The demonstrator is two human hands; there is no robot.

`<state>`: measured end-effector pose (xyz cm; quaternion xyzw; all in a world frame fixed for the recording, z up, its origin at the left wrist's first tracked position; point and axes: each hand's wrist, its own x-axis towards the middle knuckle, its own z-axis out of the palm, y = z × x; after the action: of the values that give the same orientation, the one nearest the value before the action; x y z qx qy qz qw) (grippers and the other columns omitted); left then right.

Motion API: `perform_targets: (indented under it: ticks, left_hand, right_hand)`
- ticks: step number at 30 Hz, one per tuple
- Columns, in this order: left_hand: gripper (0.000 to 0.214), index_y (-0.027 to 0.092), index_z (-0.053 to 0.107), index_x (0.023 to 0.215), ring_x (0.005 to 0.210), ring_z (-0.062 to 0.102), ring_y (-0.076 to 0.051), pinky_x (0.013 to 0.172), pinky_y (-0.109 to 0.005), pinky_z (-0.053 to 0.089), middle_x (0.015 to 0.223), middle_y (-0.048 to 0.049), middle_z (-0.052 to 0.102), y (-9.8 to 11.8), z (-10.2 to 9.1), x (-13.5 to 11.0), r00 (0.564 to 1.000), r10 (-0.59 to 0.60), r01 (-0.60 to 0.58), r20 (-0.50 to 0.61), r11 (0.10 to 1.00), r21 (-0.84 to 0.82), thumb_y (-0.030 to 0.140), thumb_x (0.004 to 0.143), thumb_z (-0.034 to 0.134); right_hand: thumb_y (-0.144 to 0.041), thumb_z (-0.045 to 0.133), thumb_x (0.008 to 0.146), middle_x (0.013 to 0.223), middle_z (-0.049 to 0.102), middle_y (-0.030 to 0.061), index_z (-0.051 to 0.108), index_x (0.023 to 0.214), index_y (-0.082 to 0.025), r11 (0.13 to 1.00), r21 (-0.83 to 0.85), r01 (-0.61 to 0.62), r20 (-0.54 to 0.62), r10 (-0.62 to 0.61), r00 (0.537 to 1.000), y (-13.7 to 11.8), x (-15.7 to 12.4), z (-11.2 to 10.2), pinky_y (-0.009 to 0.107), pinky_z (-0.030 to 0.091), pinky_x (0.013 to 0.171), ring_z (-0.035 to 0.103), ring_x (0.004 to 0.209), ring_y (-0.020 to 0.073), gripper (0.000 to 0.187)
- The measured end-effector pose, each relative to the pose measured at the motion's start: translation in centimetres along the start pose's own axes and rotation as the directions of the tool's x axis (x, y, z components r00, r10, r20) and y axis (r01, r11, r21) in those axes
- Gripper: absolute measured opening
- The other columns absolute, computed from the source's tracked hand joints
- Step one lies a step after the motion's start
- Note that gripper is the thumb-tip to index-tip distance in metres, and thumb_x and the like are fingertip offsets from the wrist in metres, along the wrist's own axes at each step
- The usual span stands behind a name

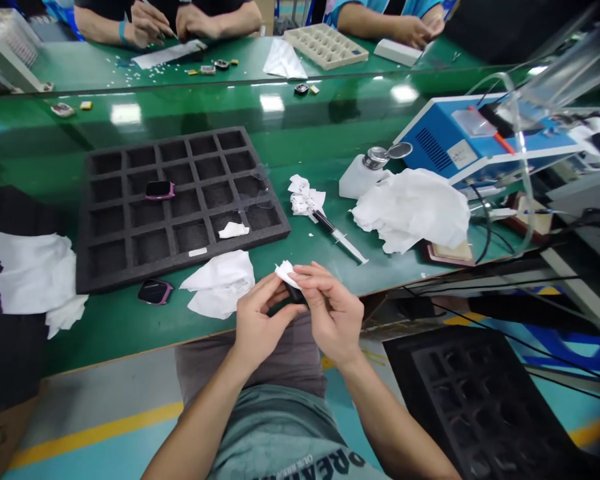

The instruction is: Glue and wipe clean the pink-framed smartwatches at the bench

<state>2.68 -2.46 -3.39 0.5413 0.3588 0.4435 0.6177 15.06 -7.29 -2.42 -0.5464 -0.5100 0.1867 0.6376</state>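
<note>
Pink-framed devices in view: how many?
2: one pink-framed device in the black foam tray, another on the green table beside it. Dark item between left hand and right hand: too covered to tell.

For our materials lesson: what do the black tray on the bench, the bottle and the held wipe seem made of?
Tray: probably foam, matte black; thick, soft-edged walls.
Bottle: likely plastic, milky white; its top shines like metal.
Wipe: paper or thin cloth, matte, creased; which is unclear.
</note>
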Motion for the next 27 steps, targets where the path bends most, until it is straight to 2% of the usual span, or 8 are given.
perform_targets:
  ticks: [4,9,13,16,18,21,24,27]
  left_hand:
    - [0.05,0.02,0.074,0.12,0.096,0.078,-0.022,0.09,-0.035,0.065,0.11,-0.0072,0.079,0.6,0.2,0.4,0.995,-0.103,0.101,-0.016,0.992,-0.072,0.018,0.072,0.087]
    - [0.051,0.022,0.068,0.123,0.084,0.074,-0.019,0.079,-0.033,0.062,0.099,-0.0057,0.079,1.3,0.5,2.1,0.996,-0.083,0.084,-0.015,0.959,0.27,0.015,0.074,0.083]
    - [0.044,0.023,0.071,0.12,0.086,0.067,-0.026,0.084,-0.042,0.057,0.088,-0.0046,0.073,1.5,-0.1,3.9,0.988,0.129,-0.153,0.09,0.661,0.735,0.013,0.078,0.081]
    - [0.054,0.02,0.067,0.129,0.094,0.067,-0.03,0.087,-0.045,0.055,0.097,-0.0082,0.073,2.4,-0.8,4.2,0.978,0.166,-0.194,0.124,0.518,0.833,0.015,0.078,0.081]
    - [0.065,0.021,0.061,0.14,0.095,0.066,-0.027,0.084,-0.041,0.055,0.112,-0.0102,0.072,3.5,-0.8,3.7,0.979,0.183,-0.177,0.087,0.565,0.806,0.019,0.078,0.082]
    - [0.062,0.022,0.061,0.141,0.08,0.064,-0.019,0.062,-0.029,0.051,0.12,-0.0107,0.072,5.4,-0.2,2.7,0.995,0.074,-0.096,0.062,0.807,0.582,0.033,0.083,0.079]
    - [0.035,0.017,0.075,0.117,0.069,0.061,-0.015,0.056,-0.024,0.046,0.095,-0.0074,0.074,6.8,0.6,2.0,0.988,-0.079,0.033,0.129,0.944,0.33,0.038,0.089,0.071]
    - [0.02,0.017,0.075,0.083,0.059,0.052,-0.012,0.055,-0.022,0.042,0.066,0.0,0.063,7.5,0.8,1.9,0.992,-0.063,0.036,0.105,0.969,0.245,0.034,0.091,0.067]
  right_hand:
    - [-0.027,0.066,0.098,0.104,0.082,0.0036,0.076,0.096,-0.025,0.967,0.183,-0.179,-0.09,0.197,0.976,-0.3,0.3,-0.9,0.049,0.047,0.116,0.073,0.114,0.0218,0.011]
    - [-0.044,0.082,0.083,0.084,0.074,0.0009,0.074,0.096,-0.021,0.808,0.474,-0.35,-0.301,0.523,0.797,-0.2,2.9,-3.0,0.032,0.057,0.078,0.07,0.078,0.0155,0.028]
    - [-0.047,0.086,0.076,0.081,0.071,0.0006,0.074,0.095,-0.019,0.779,0.476,-0.409,-0.306,0.583,0.753,0.4,4.0,-4.2,0.025,0.049,0.059,0.061,0.067,0.0121,0.036]
    - [-0.047,0.087,0.075,0.081,0.071,0.0008,0.075,0.094,-0.018,0.738,0.49,-0.463,-0.218,0.619,0.755,0.6,3.8,-4.7,0.024,0.048,0.056,0.059,0.065,0.0113,0.037]
    - [-0.047,0.086,0.077,0.078,0.07,0.0001,0.076,0.098,-0.018,0.732,0.482,-0.482,-0.15,0.611,0.777,0.5,3.6,-4.9,0.024,0.049,0.057,0.059,0.063,0.0112,0.037]
    - [-0.045,0.082,0.083,0.077,0.073,0.0003,0.077,0.109,-0.02,0.77,0.413,-0.486,-0.054,0.554,0.831,0.0,3.1,-4.8,0.026,0.053,0.064,0.063,0.067,0.0129,0.036]
    - [-0.044,0.078,0.088,0.085,0.078,0.0028,0.078,0.115,-0.022,0.818,0.323,-0.475,0.024,0.495,0.869,-1.0,2.8,-4.3,0.029,0.057,0.071,0.069,0.075,0.0156,0.034]
    - [-0.045,0.078,0.087,0.081,0.077,0.0033,0.079,0.111,-0.021,0.838,0.277,-0.471,0.116,0.457,0.882,-1.8,2.8,-3.9,0.029,0.056,0.065,0.07,0.073,0.0173,0.034]
